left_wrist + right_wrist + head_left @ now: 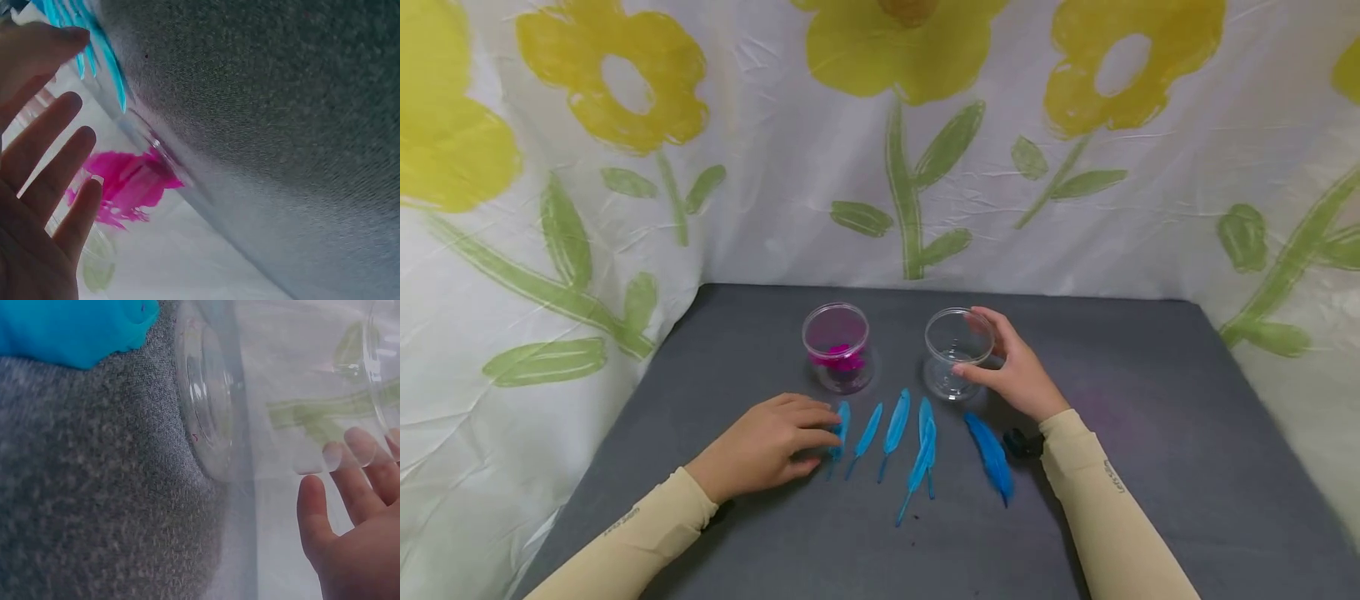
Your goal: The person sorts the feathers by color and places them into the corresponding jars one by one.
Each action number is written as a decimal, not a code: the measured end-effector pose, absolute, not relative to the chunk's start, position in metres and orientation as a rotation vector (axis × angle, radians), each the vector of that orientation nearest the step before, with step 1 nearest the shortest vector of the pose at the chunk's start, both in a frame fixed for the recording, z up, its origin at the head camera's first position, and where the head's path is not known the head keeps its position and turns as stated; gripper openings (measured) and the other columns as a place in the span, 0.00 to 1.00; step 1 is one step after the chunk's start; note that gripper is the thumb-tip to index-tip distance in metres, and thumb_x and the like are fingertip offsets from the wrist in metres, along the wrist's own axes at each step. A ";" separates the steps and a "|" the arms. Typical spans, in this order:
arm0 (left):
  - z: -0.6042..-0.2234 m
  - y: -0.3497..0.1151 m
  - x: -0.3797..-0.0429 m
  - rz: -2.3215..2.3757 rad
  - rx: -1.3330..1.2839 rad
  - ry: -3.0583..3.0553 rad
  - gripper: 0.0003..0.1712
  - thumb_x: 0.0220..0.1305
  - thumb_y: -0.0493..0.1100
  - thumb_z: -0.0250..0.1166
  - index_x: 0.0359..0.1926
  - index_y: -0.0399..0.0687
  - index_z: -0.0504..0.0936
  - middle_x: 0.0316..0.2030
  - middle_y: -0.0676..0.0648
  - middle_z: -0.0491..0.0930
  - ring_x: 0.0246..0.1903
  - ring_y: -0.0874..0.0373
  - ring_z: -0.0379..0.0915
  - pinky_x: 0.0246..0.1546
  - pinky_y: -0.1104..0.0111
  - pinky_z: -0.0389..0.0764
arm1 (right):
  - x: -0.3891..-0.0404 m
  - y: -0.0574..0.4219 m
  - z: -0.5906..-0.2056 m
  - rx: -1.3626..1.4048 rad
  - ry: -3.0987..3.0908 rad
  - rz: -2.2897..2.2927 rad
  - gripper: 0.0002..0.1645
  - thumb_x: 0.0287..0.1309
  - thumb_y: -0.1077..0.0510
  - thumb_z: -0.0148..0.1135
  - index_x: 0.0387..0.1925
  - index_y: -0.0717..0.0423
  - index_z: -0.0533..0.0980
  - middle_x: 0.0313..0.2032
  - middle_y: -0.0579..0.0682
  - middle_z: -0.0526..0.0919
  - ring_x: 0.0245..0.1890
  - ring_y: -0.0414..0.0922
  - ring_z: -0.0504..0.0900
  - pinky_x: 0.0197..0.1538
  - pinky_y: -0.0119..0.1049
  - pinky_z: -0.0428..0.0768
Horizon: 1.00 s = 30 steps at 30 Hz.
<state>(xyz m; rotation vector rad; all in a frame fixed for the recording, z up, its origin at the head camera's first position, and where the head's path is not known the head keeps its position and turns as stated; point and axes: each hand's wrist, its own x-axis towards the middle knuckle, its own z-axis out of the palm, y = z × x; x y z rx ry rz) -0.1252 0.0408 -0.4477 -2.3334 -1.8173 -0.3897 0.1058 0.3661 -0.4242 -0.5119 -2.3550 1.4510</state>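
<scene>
My right hand (1018, 371) is around the side of a clear jar (958, 354), thumb at the front and fingers behind. In the right wrist view, fingertips (359, 447) show through the jar's see-through wall. My left hand (767, 442) hovers by the leftmost blue feather (844, 417), its fingertips overlapping it in the head view. The left wrist view shows those fingers spread and relaxed, holding nothing. Several light blue feathers (895, 423) lie in a row between the hands. A darker, fuller blue feather (990, 454) lies near my right wrist.
A second clear jar (837, 333) stands left of the first, with magenta feathers (838, 358) inside. Both jars stand toward the back of the dark grey tabletop (1150, 400). A white curtain (767, 167) with painted yellow flowers hangs behind the table.
</scene>
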 end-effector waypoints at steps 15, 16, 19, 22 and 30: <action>-0.456 0.043 -0.101 -0.031 -2.353 -1.435 0.17 0.58 0.39 0.73 0.48 0.59 0.88 0.54 0.52 0.85 0.59 0.55 0.80 0.62 0.59 0.78 | 0.100 0.379 -0.455 -0.486 -2.347 1.413 0.53 0.54 0.40 0.74 0.75 0.25 0.53 0.73 0.30 0.64 0.75 0.38 0.61 0.72 0.57 0.64; -0.456 0.043 -0.101 -0.025 -2.353 -1.431 0.16 0.58 0.38 0.74 0.48 0.59 0.88 0.54 0.52 0.85 0.59 0.55 0.79 0.62 0.60 0.78 | 0.101 0.380 -0.456 -0.484 -2.347 1.404 0.53 0.54 0.40 0.74 0.75 0.25 0.53 0.72 0.29 0.64 0.75 0.37 0.61 0.72 0.57 0.64; -0.456 0.044 -0.099 -0.031 -2.353 -1.431 0.15 0.58 0.38 0.74 0.46 0.59 0.88 0.54 0.52 0.85 0.59 0.56 0.79 0.62 0.61 0.77 | 0.101 0.380 -0.457 -0.463 -2.352 1.384 0.54 0.54 0.38 0.74 0.76 0.28 0.53 0.72 0.29 0.64 0.75 0.38 0.62 0.72 0.57 0.65; -0.456 0.045 -0.099 -0.055 -2.358 -1.432 0.14 0.57 0.38 0.74 0.44 0.59 0.88 0.53 0.53 0.85 0.58 0.56 0.80 0.60 0.62 0.79 | 0.101 0.381 -0.456 -0.449 -2.363 1.372 0.54 0.55 0.38 0.73 0.76 0.28 0.52 0.73 0.29 0.63 0.75 0.39 0.61 0.72 0.58 0.64; -0.461 0.049 -0.099 -0.164 -2.379 -1.424 0.12 0.57 0.37 0.74 0.41 0.56 0.89 0.51 0.52 0.86 0.55 0.56 0.82 0.55 0.63 0.82 | 0.101 0.384 -0.455 -0.477 -2.361 1.390 0.55 0.55 0.43 0.75 0.76 0.29 0.52 0.74 0.34 0.63 0.76 0.41 0.61 0.73 0.58 0.63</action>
